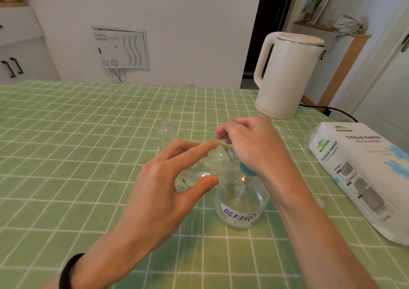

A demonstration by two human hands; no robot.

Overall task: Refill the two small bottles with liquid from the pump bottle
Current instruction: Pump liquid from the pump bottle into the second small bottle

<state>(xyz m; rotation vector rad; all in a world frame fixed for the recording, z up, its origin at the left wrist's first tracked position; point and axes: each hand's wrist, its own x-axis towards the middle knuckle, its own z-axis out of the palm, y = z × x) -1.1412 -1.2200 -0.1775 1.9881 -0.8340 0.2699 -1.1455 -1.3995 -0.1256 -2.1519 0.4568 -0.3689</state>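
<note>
The left hand (pixel 163 182) holds one small bottle (pixel 199 169) between thumb and fingers, tilted, with its mouth toward the pump head (pixel 245 169). The right hand (pixel 250 142) lies curled over that pump head; whether it grips, I cannot tell. The pump bottle (pixel 240 204) stands under the right hand. The second small bottle (pixel 167 131) waits beyond the left hand on the worktop (pixel 66 145). I judge the first filling is in progress and the second is not begun.

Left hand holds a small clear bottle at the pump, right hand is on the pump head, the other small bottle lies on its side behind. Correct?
One slip: in the head view the other small bottle stands upright behind, not on its side. The left hand does hold a small clear bottle at the pump bottle, and the right hand is on the pump head.
</note>
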